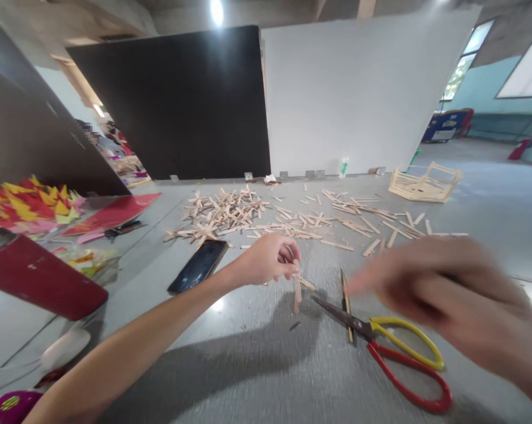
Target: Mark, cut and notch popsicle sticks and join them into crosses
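Note:
My left hand (277, 259) pinches a small piece made of joined wooden sticks (297, 288), held just over the grey table. Smeared by motion, my right hand (420, 282) hovers above the scissors on the right, and its fingers cannot be made out clearly. The scissors (358, 325) lie with one yellow and one red handle, blades pointing left. Under their blades runs a thin pencil-like stick (346, 303). Beyond both hands, many loose wooden sticks (230, 212) are scattered in a pile.
A black phone (198, 267) lies left of my left hand. A red tumbler (40, 274) and red and yellow folded paper (31, 200) are at the left. A wooden stick frame (425, 184) stands at the far right. Black and white boards (358, 94) border the table's back. A person is in the distance.

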Action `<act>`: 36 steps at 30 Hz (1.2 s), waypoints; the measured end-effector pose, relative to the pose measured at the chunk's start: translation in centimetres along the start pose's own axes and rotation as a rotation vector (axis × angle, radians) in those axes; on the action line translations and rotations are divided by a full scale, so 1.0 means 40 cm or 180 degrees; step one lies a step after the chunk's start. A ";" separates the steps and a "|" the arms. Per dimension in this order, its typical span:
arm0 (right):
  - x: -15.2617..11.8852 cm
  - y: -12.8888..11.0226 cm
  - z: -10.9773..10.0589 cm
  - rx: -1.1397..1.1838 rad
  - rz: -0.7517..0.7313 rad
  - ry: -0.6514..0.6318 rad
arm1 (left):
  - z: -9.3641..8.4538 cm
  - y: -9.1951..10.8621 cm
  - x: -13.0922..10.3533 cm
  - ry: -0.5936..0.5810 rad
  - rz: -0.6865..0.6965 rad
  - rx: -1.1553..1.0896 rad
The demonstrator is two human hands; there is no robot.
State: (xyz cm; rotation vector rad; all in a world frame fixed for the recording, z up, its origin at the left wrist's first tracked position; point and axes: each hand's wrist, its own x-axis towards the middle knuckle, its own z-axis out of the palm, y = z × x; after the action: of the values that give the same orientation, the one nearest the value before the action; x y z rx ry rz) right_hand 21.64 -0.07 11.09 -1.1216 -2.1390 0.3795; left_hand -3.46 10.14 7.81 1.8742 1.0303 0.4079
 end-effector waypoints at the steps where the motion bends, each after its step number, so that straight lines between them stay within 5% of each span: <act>1: 0.033 0.019 0.014 -0.0080 0.0195 -0.0193 | 0.000 0.001 -0.001 0.0000 0.0029 -0.0024; 5: 0.103 0.111 0.121 -0.0538 0.0164 -0.0758 | 0.001 0.008 -0.002 0.0058 0.0086 -0.0111; 11: 0.080 0.155 0.224 -0.0834 0.0125 -0.1339 | 0.011 0.033 -0.015 0.0237 -0.0038 -0.0306; 14: 0.084 0.155 0.213 -0.0918 0.0179 -0.1231 | 0.016 0.037 -0.019 0.0392 -0.0044 -0.0411; 21: 0.128 0.134 0.105 -0.0688 0.0309 -0.0269 | 0.013 0.047 -0.030 0.0776 0.0111 -0.0782; 26: 0.120 0.085 0.049 -0.0493 -0.0012 -0.0118 | 0.019 0.073 -0.053 0.0636 0.0254 -0.1098; 36: 0.106 0.069 0.034 -0.0404 -0.0508 -0.0131 | 0.040 0.080 -0.068 0.0394 0.0349 -0.1559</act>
State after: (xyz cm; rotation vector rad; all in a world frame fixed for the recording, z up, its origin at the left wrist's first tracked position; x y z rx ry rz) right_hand 20.70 5.07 10.47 -1.0107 -2.2973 0.1974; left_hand -2.49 6.37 10.07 1.4792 0.8171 0.7743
